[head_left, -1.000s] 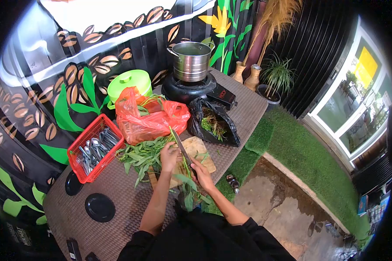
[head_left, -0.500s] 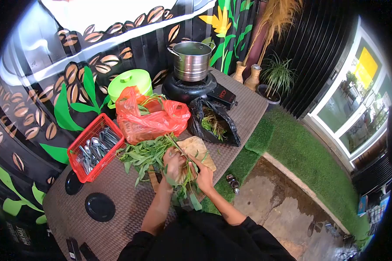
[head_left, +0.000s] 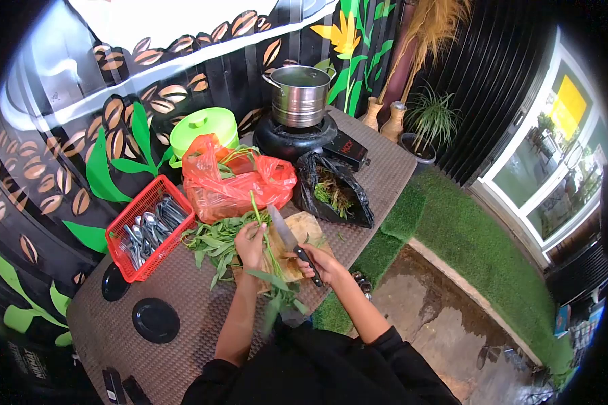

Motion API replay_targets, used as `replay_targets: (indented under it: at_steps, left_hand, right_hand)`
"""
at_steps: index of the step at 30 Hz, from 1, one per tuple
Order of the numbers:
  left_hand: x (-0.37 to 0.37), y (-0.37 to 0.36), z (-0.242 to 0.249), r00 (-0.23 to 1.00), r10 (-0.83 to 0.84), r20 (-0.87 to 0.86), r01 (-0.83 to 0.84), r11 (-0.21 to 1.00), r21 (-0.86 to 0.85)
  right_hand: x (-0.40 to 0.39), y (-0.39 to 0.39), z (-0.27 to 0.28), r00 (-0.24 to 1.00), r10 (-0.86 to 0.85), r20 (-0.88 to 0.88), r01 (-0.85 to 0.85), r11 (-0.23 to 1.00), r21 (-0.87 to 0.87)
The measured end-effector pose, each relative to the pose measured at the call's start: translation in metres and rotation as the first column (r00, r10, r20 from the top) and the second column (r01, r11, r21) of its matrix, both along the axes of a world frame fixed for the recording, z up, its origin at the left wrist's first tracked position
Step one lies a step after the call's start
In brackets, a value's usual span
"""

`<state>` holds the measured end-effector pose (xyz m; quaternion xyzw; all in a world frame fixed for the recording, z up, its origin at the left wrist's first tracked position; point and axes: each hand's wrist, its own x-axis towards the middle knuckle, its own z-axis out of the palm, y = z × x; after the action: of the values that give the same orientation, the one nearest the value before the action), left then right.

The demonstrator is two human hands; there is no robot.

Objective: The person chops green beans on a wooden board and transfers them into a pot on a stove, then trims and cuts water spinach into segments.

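Observation:
My left hand (head_left: 250, 246) is closed around a leafy green stem (head_left: 255, 206), which looks like water spinach. Its cut-looking tip points up, and its leaves hang toward my body. In my right hand (head_left: 323, 266) is a knife (head_left: 286, 233) with a black handle, its blade pointing up and left beside the stem. Both hands are over a wooden cutting board (head_left: 304, 228), partly hidden by greens. A heap of loose leafy greens (head_left: 213, 244) lies just left of the board, next to my left hand.
Behind the board sit a red plastic bag (head_left: 230, 194) of greens and a black bag (head_left: 350, 202) with rooty stalks. A steel pot (head_left: 299, 101) stands on a black stove (head_left: 284, 140). Leftward are a red cutlery basket (head_left: 140, 273), a green lidded container (head_left: 206, 128) and black plates (head_left: 156, 320).
My hands have drawn apart: the right moved right, and the knife blade now shows plainly. The left shifted slightly left, holding the stem more upright.

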<state>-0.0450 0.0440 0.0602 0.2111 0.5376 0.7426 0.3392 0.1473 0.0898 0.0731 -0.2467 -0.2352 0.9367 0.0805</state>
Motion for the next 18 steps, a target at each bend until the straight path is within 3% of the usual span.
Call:
replay_targets:
  at_steps: [2,3,4,5,6,8,9,10,12,14,16,17,18]
  left_hand:
    - [-0.005,0.003,0.004,0.987,-0.025,-0.156,0.010,0.995,-0.094]
    - [-0.004,0.003,0.011,0.988,-0.023,-0.155,0.008,0.995,-0.095]
    - [-0.002,0.002,0.018,0.986,-0.024,-0.164,0.010,0.996,-0.084]
    - [0.000,0.001,0.024,0.985,-0.025,-0.172,0.013,0.997,-0.073]
    - [-0.001,0.003,0.021,0.985,-0.024,-0.171,0.012,0.997,-0.073]
    - [-0.001,0.010,0.016,0.985,-0.025,-0.171,0.027,1.000,0.005]
    - [0.001,0.011,0.019,0.985,-0.025,-0.170,0.026,1.000,0.005]
    - [0.005,0.012,0.022,0.974,-0.009,-0.226,0.016,1.000,0.027]
    - [0.007,0.018,0.020,0.960,0.005,-0.281,0.009,0.999,0.048]
    - [0.010,0.028,0.012,0.933,0.045,-0.357,-0.001,0.992,0.124]
    - [0.015,0.032,0.015,0.940,0.025,-0.339,0.015,0.993,0.115]
    - [0.018,0.034,0.017,0.947,0.008,-0.323,0.028,0.994,0.106]
    - [0.021,0.037,0.015,0.946,0.003,-0.323,0.033,0.994,0.107]
  right_hand:
    - [0.002,-0.002,0.001,1.000,0.013,-0.005,-0.013,1.000,0.001]
    - [0.001,-0.005,0.004,0.977,-0.121,0.175,0.058,0.944,0.325]
    - [0.000,-0.008,0.007,0.909,-0.297,0.294,0.056,0.784,0.619]
    - [0.006,-0.012,0.011,0.912,-0.343,0.224,0.197,0.848,0.492]
    - [0.007,-0.014,0.014,0.912,-0.342,0.226,0.196,0.848,0.493]
    - [0.010,-0.016,0.017,0.791,-0.609,0.061,0.324,0.501,0.802]
    - [0.010,-0.016,0.023,0.741,-0.669,-0.059,0.298,0.248,0.922]
    - [0.013,-0.016,0.030,0.742,-0.668,-0.059,0.297,0.249,0.922]
    - [0.024,-0.022,0.050,0.621,-0.779,-0.081,0.165,0.030,0.986]
    - [0.027,-0.025,0.055,0.654,-0.748,-0.116,0.202,0.025,0.979]
    - [0.024,-0.033,0.053,0.798,-0.595,-0.096,0.361,0.344,0.867]
    - [0.021,-0.040,0.053,0.839,-0.543,-0.028,0.288,0.399,0.871]
    - [0.017,-0.048,0.051,0.860,-0.510,-0.021,0.237,0.363,0.901]
